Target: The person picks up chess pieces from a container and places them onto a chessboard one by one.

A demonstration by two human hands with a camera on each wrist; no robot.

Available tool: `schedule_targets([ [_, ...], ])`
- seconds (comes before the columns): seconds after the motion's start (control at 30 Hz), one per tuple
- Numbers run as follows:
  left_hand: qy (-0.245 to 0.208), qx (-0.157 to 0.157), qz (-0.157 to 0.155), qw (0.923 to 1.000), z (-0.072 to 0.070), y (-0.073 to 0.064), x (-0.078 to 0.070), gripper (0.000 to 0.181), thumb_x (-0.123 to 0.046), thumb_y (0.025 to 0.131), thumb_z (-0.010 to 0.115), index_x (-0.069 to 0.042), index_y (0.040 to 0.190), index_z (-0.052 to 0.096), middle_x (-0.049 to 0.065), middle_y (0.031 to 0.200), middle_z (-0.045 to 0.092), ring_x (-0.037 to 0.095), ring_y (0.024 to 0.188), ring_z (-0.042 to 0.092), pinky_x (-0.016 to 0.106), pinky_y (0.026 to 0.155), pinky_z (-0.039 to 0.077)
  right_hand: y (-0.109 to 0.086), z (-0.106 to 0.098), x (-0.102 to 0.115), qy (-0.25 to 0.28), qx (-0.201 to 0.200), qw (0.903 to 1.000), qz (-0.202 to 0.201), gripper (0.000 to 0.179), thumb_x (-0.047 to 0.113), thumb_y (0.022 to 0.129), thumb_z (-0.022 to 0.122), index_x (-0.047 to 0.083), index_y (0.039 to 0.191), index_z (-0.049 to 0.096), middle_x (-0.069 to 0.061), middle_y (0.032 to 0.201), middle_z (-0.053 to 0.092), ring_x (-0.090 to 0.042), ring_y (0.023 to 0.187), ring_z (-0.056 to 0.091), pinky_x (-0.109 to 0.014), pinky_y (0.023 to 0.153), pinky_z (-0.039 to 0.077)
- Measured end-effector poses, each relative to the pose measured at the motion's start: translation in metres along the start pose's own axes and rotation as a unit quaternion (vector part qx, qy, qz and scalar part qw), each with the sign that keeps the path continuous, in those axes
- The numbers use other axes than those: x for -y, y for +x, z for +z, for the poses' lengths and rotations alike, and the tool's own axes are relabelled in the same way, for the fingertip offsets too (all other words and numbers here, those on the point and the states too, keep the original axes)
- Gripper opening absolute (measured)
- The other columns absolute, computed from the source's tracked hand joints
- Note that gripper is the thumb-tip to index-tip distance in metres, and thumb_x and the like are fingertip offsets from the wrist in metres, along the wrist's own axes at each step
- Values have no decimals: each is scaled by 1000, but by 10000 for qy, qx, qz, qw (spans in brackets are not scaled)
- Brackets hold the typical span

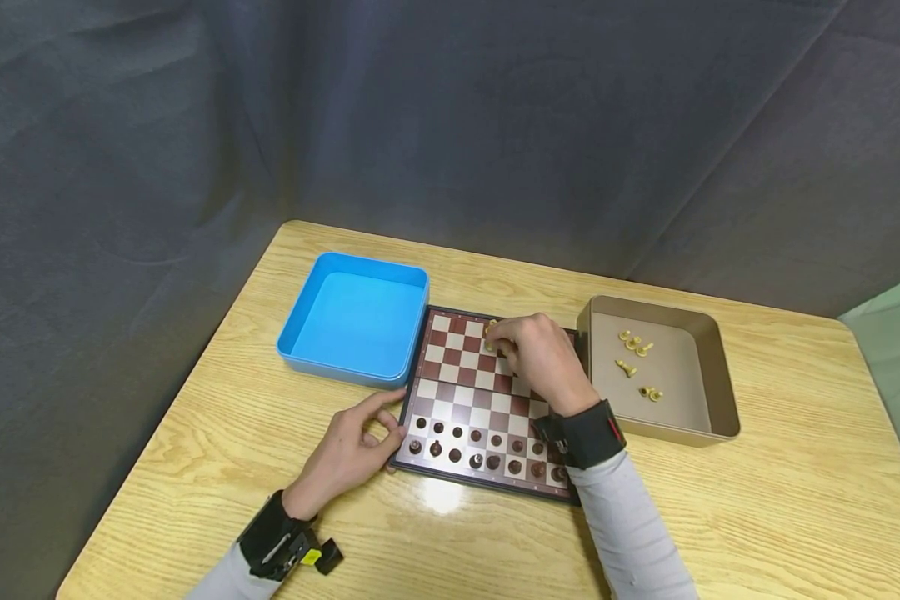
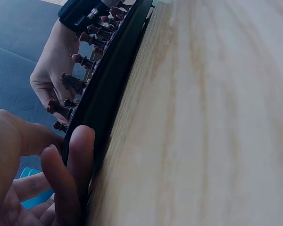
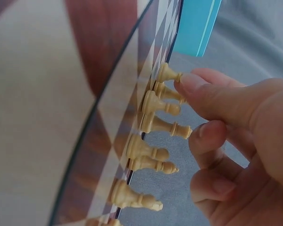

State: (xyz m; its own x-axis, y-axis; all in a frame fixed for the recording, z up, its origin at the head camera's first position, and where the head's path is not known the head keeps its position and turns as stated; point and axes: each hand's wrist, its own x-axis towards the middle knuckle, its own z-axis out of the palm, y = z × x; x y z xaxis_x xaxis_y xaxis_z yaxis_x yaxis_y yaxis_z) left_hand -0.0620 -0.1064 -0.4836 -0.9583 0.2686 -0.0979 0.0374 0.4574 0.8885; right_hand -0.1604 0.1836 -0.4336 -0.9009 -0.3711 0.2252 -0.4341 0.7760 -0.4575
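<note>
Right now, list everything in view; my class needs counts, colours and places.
Table: one, tan, below
Backdrop: one, grey, behind
Surface: one, green, far right
Box: one, blue, left
Second box: one, brown, right
Chessboard: one, maroon-white, between boxes
Near chessmen: at least fifteen, brown, on board
Far chessmen: at least seven, yellowish, on board
Loose chessmen: several, yellowish, in second box
Wristbands: two, black, wrists
Sleeves: two, grey, arms
Left hand: one, touching board's left edge
Right hand: one, pinching a yellowish chessman
</note>
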Motion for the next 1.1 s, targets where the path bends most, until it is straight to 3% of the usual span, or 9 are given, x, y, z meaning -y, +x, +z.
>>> schedule_targets([
  [0.5,-115,45,29,9999,-1,-1,-1,53,-9,92,73,-10,144,60,-1,89,71,8,41,57,22,39,40,1,1,0,48,54,9999,133,22,-3,91,70,13,96,85,0,93,79,-13,79,72,-35,65,58],
  [1.1,-34,17,-7,10000,0,0,-1,54,-10,92,73,-11,144,60,-2,89,70,8,40,54,21,39,39,1,1,0,56,56,9999,77,23,-3,92,68,12,96,85,-1,94,79,-13,75,70,-32,62,54],
])
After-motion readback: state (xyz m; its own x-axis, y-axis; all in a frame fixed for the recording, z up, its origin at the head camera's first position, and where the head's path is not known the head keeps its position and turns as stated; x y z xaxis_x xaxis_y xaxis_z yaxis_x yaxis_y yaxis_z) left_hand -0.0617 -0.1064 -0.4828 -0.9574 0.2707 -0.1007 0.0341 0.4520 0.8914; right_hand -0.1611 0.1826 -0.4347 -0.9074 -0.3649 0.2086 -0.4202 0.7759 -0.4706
